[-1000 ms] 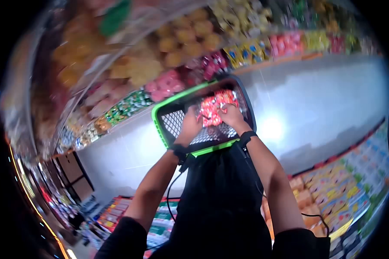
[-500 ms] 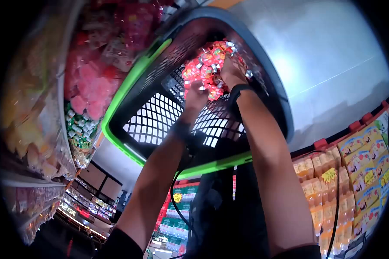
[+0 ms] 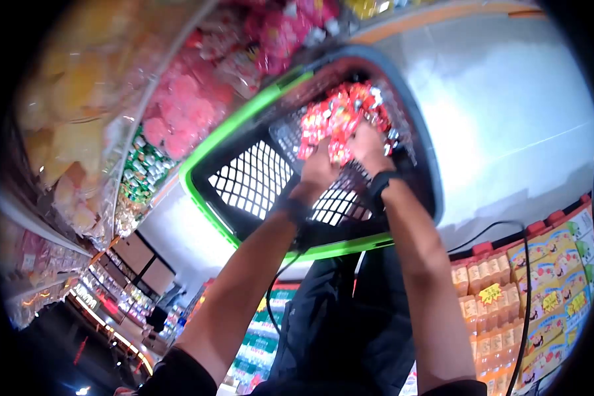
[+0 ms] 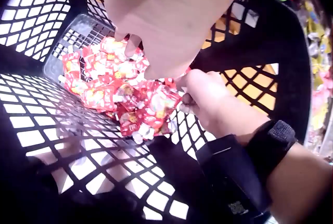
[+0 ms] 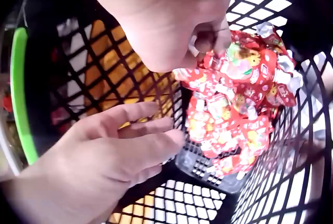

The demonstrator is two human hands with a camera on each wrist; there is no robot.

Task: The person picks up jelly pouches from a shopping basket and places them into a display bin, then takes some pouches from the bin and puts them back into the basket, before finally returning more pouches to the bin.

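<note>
A pile of red-wrapped candies [image 3: 336,112] with silvery twisted ends lies at one end of a black lattice shopping basket [image 3: 198,188] with a green rim. My right hand [image 3: 371,149] is on the near side of the pile; in the right wrist view its curled fingers pinch a candy wrapper [image 5: 244,60]. My left hand [image 3: 320,170] reaches in beside it. Seen from the right wrist, the left hand [image 5: 112,148] has its fingers loosely extended just short of the candies. From the left wrist, that hand partly covers the pile.
Shelves of bagged sweets, including pink ones [image 3: 181,115] and green-wrapped ones [image 3: 142,168], line the upper left. Orange bottle packs [image 3: 488,310] and yellow cartons [image 3: 554,290] are stacked at lower right. A black cable [image 3: 527,284] hangs beside the right arm.
The view closed in on the basket, then drew back slightly. The hands stay at the candies; the left fingers, earlier against the pile, now sit at its near edge.
</note>
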